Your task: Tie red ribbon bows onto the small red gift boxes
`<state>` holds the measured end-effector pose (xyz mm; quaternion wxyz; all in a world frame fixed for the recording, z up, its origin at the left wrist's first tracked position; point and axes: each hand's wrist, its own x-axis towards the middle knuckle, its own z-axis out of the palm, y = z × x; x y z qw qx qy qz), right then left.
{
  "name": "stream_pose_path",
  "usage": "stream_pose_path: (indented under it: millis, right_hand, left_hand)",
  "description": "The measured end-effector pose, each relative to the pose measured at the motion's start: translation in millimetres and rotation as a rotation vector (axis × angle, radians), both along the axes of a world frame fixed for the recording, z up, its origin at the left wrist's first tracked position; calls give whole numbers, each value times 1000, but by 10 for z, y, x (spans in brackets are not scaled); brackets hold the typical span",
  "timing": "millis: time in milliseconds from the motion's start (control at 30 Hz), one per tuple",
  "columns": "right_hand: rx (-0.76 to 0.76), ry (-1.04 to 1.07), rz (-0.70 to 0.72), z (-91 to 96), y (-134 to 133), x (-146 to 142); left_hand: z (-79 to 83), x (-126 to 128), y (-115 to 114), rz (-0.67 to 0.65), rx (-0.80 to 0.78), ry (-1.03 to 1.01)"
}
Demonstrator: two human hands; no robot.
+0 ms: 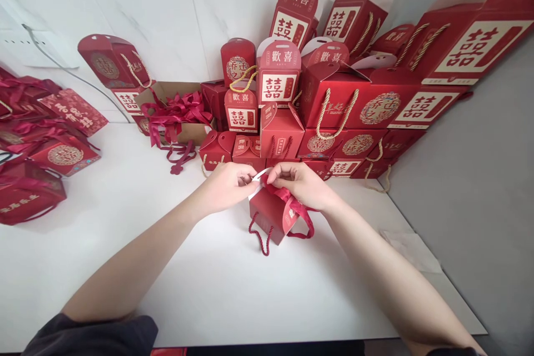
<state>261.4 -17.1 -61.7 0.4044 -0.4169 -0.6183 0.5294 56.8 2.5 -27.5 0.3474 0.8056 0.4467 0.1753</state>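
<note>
A small red gift box (267,208) with dark red rope handles rests, slightly turned, on the white table. At its top left, my left hand (233,182) pinches the white-edged top flap of the box. My right hand (301,182) is closed at the upper right, its fingertips gripping a red ribbon (297,206) by the flap's opening. From under that hand the ribbon trails down the box's right side in a loop. Exactly how the ribbon passes through the flap is hidden by my fingers.
Red gift boxes (334,94) with rope handles are stacked along the back and right. A cardboard box (187,133) holding loose red ribbons (179,108) stands back left. Ribbon-tied boxes (62,153) sit at far left. A clear plastic sheet (411,250) lies by the right wall.
</note>
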Motion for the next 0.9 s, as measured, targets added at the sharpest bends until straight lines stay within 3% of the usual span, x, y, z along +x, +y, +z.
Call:
stream_pose_path:
  millis: [300, 433, 533, 733, 800, 900]
  right_hand:
    - [18, -60, -38, 22, 1, -8]
    - [22, -22, -3, -4, 5, -8]
    - [33, -31, 3, -16, 1, -12]
    - [44, -44, 13, 11, -6, 1]
    - [67, -68, -36, 43, -14, 66]
    - [112, -63, -144, 98, -71, 252]
  left_hand:
    - [11, 12, 1, -7, -76, -87]
    - [-29, 45, 35, 45, -176, -180]
    - [-54, 69, 47, 84, -145, -268]
    - [40, 11, 132, 186, -173, -331]
    - [93, -96, 217, 262, -133, -353]
    - [152, -348, 362, 397, 63, -283]
